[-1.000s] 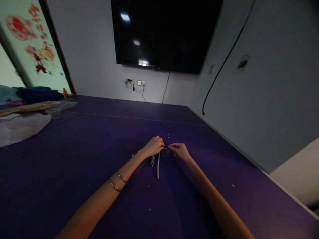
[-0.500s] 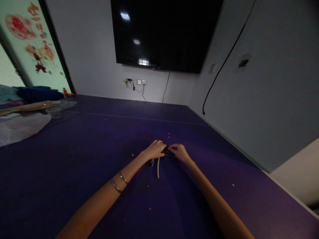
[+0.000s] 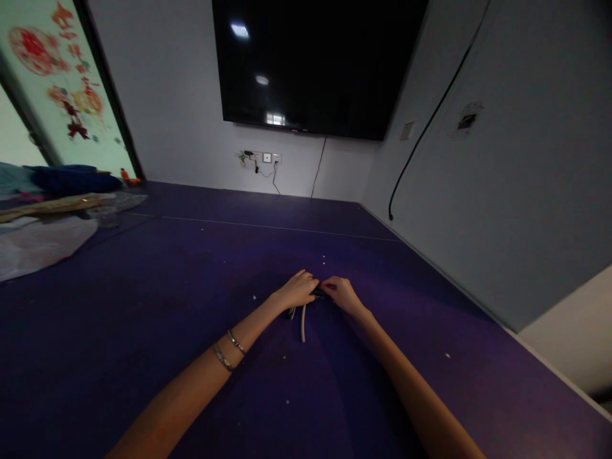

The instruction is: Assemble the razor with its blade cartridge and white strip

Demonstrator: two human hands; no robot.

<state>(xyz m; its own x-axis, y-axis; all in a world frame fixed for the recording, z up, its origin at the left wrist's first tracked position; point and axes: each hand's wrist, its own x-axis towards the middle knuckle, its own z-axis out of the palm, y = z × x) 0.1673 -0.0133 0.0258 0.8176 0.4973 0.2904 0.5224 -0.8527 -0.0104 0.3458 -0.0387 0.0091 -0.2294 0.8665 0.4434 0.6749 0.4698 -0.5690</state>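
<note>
My left hand (image 3: 299, 290), with two bracelets on its wrist, is closed over a small dark object (image 3: 319, 292) low on the purple surface. Its kind is not clear, as my fingers cover most of it. A pale, cord-like strip (image 3: 303, 324) sticks out below my left palm toward me. Beside it, a shorter dark and pale end (image 3: 292, 312) shows under the hand. From the right, my right hand (image 3: 340, 292) pinches at the dark object's near end, thumb and fingertips together, close to the left fingers.
Small white scraps (image 3: 447, 355) dot the purple surface (image 3: 182, 331). Plastic bags (image 3: 48, 245) and dark blue cloth (image 3: 74, 180) lie at the left. On the back wall are a television (image 3: 315, 64) and sockets (image 3: 266, 158) with cords. A black cable (image 3: 425, 131) hangs along the right wall.
My right hand has shifted slightly left, bringing its fingertips closer to my left hand over the dark object. My left hand and the pale strip stay almost in place.
</note>
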